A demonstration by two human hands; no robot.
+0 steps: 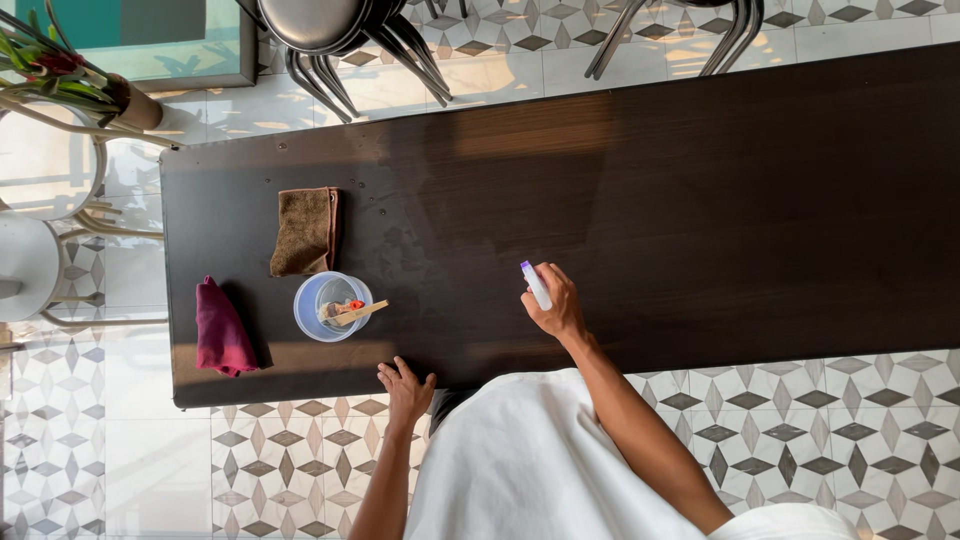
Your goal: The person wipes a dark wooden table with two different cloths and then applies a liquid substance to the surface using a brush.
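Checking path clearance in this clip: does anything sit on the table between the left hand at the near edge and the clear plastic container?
Nothing visible. The left hand rests on the table edge; bare dark tabletop lies between it and the clear container. The right hand holds a spray bottle further right.

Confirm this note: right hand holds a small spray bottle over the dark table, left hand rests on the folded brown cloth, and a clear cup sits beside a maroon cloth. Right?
One detail is off. In the head view the left hand rests on the near edge of the dark table, well apart from the folded brown cloth. The right hand does hold the spray bottle, and the clear cup sits beside the maroon cloth.
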